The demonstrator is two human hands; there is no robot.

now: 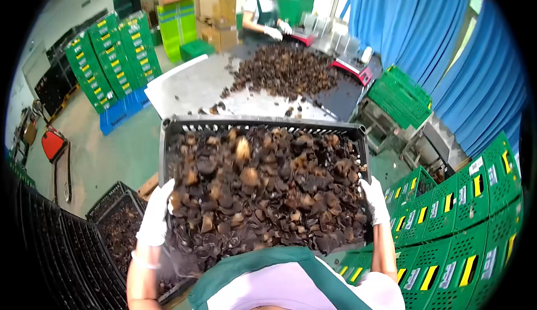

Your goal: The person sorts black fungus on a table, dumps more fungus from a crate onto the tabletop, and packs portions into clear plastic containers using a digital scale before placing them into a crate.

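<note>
A black plastic crate [263, 121] full of dark brown wood ear mushrooms [268, 190] is held up in front of my body, its far rim at the near edge of the metal table [193, 89]. My left hand [156, 212], in a white glove, grips the crate's left side. On the opposite side my right hand [375, 201], gloved as well, has hold of the crate's right wall. The fingers of both hands are partly hidden by the crate. A heap of the same mushrooms [288, 69] lies farther back on the table.
Across the table a co-worker [265, 11] in white gloves stands near a red scale [302, 39]; another red scale [352, 72] is closer. Green crates [447, 215] are stacked at my right, black crates [61, 243] at my left. A pallet jack [54, 145] stands on the floor.
</note>
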